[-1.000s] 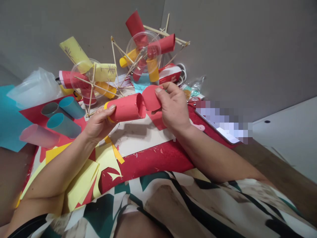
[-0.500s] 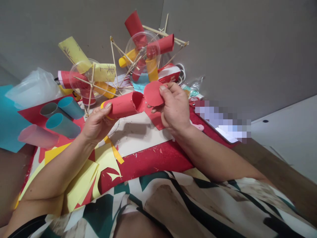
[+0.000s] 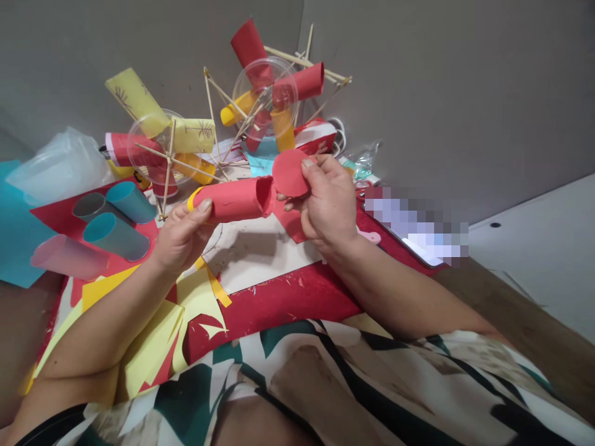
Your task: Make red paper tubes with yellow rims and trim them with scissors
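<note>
A red paper tube (image 3: 235,200) with a yellow band at its left end lies in my left hand (image 3: 183,232), thumb on top. Its right end is open, with a ragged rim. Between thumb and fingers, my right hand (image 3: 328,201) pinches a round red paper disc (image 3: 289,173), held close to that open end. Below the disc, another piece of red paper (image 3: 292,224) shows, partly hidden by my right hand. Under both hands a white sheet (image 3: 251,260) rests on the red cloth (image 3: 288,297).
Behind stand two pinwheel-like models of paper tubes, clear plastic discs and sticks (image 3: 170,155) (image 3: 264,99). Several plastic cups (image 3: 116,235) are at left, near a plastic bag (image 3: 65,164). Yellow paper scraps (image 3: 153,341) lie in front. A phone (image 3: 413,229) sits at right.
The red tube has tilted to nearly level, its open end turning down and away slightly from the disc. The disc stays pinched in my right hand and shows rounder now.
</note>
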A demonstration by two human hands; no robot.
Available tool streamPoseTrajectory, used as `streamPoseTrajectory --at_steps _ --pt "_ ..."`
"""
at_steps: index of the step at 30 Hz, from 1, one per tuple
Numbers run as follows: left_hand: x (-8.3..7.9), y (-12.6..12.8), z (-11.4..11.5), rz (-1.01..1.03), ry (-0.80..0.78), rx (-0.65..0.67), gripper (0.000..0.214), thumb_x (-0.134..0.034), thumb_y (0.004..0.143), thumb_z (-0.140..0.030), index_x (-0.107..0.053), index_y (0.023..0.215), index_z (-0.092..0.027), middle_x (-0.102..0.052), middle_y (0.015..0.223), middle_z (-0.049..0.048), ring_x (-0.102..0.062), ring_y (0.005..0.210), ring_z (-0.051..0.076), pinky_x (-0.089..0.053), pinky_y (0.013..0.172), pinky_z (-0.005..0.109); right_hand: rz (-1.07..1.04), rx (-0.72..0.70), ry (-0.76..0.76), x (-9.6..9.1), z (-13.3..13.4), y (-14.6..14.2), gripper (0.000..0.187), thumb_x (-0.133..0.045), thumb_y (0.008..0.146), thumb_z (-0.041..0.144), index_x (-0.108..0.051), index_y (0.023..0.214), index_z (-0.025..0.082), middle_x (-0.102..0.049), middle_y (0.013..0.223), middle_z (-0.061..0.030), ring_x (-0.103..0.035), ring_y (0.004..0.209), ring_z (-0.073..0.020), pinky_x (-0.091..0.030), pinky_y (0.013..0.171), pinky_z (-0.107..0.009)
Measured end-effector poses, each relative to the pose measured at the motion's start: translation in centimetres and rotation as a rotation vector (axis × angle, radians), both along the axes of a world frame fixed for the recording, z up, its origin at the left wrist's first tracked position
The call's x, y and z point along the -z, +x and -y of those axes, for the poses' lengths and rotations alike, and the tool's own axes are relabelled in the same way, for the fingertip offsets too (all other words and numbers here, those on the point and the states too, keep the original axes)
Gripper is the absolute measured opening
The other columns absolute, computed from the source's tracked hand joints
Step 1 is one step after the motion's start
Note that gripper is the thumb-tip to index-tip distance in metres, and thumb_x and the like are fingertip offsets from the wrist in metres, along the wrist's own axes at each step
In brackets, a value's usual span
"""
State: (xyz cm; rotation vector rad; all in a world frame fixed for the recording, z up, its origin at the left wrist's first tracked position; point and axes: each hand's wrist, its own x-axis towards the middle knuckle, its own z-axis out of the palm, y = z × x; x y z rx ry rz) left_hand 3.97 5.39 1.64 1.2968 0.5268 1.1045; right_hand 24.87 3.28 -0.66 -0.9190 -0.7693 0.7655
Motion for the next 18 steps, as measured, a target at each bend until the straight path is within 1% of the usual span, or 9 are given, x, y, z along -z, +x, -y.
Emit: streamPoseTrajectory --at_steps 2,5,7,9,11,13,15,16,18 --pt "0.3 -0.2 0.1 -0.011 0.067 -0.010 0.016 -0.085 0.082 -0.043 -0.084 0.086 -0.028 -0.083 0.096 -0.0017 -0.077 0.105 0.022 -0.057 0.107 0.036 -0.008 -0.001 -0.023 -0.1 0.1 0.0 0.032 -0.066 0.085 0.052 -0.046 0.092 0.027 -0.066 0.077 -0.0006 -0.075 0.077 -0.0209 -0.038 0.039 -0.021" --pt "0.4 -0.6 0.5 -0.126 0.225 -0.016 0.019 -0.081 0.084 -0.048 -0.085 0.091 -0.030 -0.083 0.093 0.0001 -0.078 0.100 0.025 -0.060 0.101 0.040 0.003 -0.005 -0.049 -0.1 0.2 0.0 0.033 -0.064 0.084 0.053 -0.046 0.092 0.027 -0.064 0.075 0.0005 -0.073 0.072 -0.0195 -0.039 0.040 -0.023" --pt "0.2 -0.8 0.9 -0.244 0.332 -0.026 0.021 -0.078 0.086 -0.050 -0.085 0.093 -0.032 -0.083 0.088 0.0008 -0.078 0.090 0.025 -0.062 0.091 0.040 0.032 -0.019 -0.069 -0.1 0.3 0.1 0.033 -0.063 0.084 0.055 -0.046 0.093 0.028 -0.064 0.076 0.0004 -0.073 0.072 -0.0194 -0.042 0.042 -0.025" --pt "-0.2 -1.0 1.3 -0.325 0.426 -0.040 0.021 -0.076 0.088 -0.051 -0.085 0.089 -0.033 -0.081 0.079 0.0002 -0.077 0.078 0.022 -0.063 0.083 0.038 0.061 -0.024 -0.095 0.1 0.2 0.5 0.033 -0.062 0.085 0.056 -0.047 0.094 0.028 -0.065 0.078 -0.0003 -0.073 0.074 -0.0198 -0.044 0.044 -0.026" --pt "-0.6 -1.1 1.9 -0.344 0.495 -0.040 0.020 -0.075 0.088 -0.051 -0.085 0.088 -0.034 -0.081 0.078 -0.0001 -0.075 0.074 0.022 -0.063 0.082 0.038 0.075 -0.014 -0.118 0.3 -0.1 1.2 0.033 -0.060 0.088 0.058 -0.048 0.098 0.028 -0.067 0.083 -0.0020 -0.074 0.077 -0.0211 -0.047 0.046 -0.028" --pt "-0.9 -1.3 2.4 -0.324 0.511 -0.026 0.018 -0.077 0.087 -0.049 -0.085 0.091 -0.034 -0.082 0.085 0.0008 -0.077 0.085 0.024 -0.062 0.089 0.041 0.080 0.000 -0.125 0.5 -0.6 2.0 0.034 -0.057 0.091 0.059 -0.049 0.106 0.029 -0.070 0.091 -0.0048 -0.075 0.080 -0.0235 -0.051 0.050 -0.031" --pt "-1.1 -1.4 2.7 -0.292 0.466 -0.029 0.017 -0.080 0.084 -0.048 -0.085 0.094 -0.034 -0.082 0.093 0.0020 -0.077 0.098 0.028 -0.060 0.097 0.044 0.073 0.019 -0.104 0.3 -0.8 2.4 0.033 -0.053 0.093 0.058 -0.048 0.110 0.030 -0.071 0.096 -0.0070 -0.076 0.083 -0.0258 -0.055 0.055 -0.035" --pt "-1.1 -1.4 2.8 -0.267 0.437 -0.049 0.017 -0.082 0.083 -0.047 -0.085 0.094 -0.034 -0.082 0.094 0.0022 -0.077 0.101 0.029 -0.059 0.100 0.046 0.063 0.039 -0.083 0.2 -0.9 2.5 0.031 -0.053 0.093 0.056 -0.048 0.108 0.030 -0.071 0.096 -0.0071 -0.075 0.084 -0.0261 -0.056 0.058 -0.036" --pt "-1.4 -1.3 2.7 -0.179 0.401 -0.121 0.016 -0.082 0.083 -0.046 -0.085 0.093 -0.034 -0.082 0.093 0.0013 -0.077 0.100 0.028 -0.060 0.100 0.045 0.058 0.088 -0.045 -0.3 -0.6 2.2 0.024 -0.054 0.091 0.050 -0.048 0.099 0.029 -0.069 0.091 -0.0046 -0.073 0.082 -0.0242 -0.056 0.060 -0.036"
